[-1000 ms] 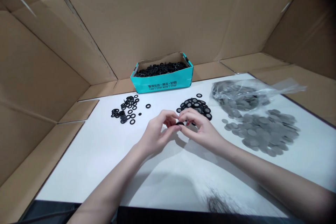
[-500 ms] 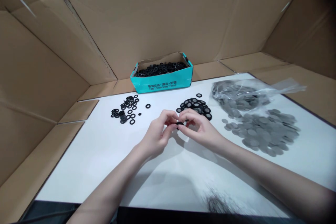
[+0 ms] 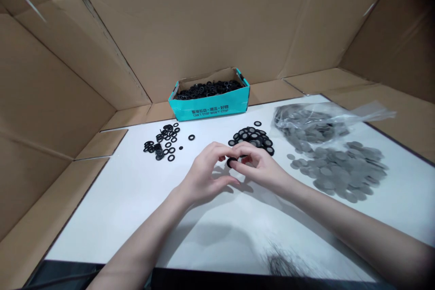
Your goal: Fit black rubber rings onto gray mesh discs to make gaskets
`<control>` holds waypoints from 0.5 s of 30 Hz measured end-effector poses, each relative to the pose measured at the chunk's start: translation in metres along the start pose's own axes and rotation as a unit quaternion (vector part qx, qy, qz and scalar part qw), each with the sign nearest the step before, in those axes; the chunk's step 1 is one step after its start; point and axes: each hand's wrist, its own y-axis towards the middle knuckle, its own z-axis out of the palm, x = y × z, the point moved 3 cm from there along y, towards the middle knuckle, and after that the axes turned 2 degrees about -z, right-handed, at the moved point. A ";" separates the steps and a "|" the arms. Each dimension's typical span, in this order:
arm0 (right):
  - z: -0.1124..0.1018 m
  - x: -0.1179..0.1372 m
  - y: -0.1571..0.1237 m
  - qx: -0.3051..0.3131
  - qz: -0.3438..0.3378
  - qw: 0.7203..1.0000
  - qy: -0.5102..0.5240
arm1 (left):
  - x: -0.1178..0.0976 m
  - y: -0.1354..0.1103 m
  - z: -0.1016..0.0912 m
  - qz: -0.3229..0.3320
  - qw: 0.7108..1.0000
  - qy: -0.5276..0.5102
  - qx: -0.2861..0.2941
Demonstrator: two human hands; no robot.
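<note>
A black ring [image 3: 231, 163] is pinched between the thumb and fingers of my right hand [image 3: 256, 163], a little above the table. Whether a grey disc sits inside this ring I cannot tell. My left hand [image 3: 207, 172] is open, its thumb stretched out below the ring and apart from it. The left fingertips are close to the ring's upper edge and the right fingers; contact there is unclear. Just beyond the hands lies a pile of black rings with grey discs in them [image 3: 253, 136], partly hidden by my right hand.
Loose black rings [image 3: 168, 138] lie on the white table [image 3: 118, 208] to the left. A turquoise box [image 3: 210, 106] of black rings stands at the back. Grey discs [image 3: 336, 170] are heaped at right, by a clear plastic bag [image 3: 312, 122] holding more. Cardboard walls [image 3: 217, 22] surround the table.
My left thumb has moved down and away from the ring, opening the left hand. The ring is turned to show more of its face, still in my right hand.
</note>
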 end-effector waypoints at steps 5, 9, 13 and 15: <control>0.001 -0.001 0.001 0.015 0.035 0.999 0.035 | -0.001 -0.002 0.002 0.016 0.999 0.036 -0.012; 0.002 0.001 0.001 0.023 0.049 0.997 0.059 | -0.003 -0.002 0.001 0.020 0.999 0.047 -0.014; 0.000 0.003 0.001 0.021 0.051 0.996 0.076 | -0.003 -0.002 0.000 0.027 0.998 0.048 -0.004; 0.000 0.003 0.001 0.022 0.051 0.995 0.077 | -0.003 -0.002 -0.001 0.025 0.999 0.044 0.006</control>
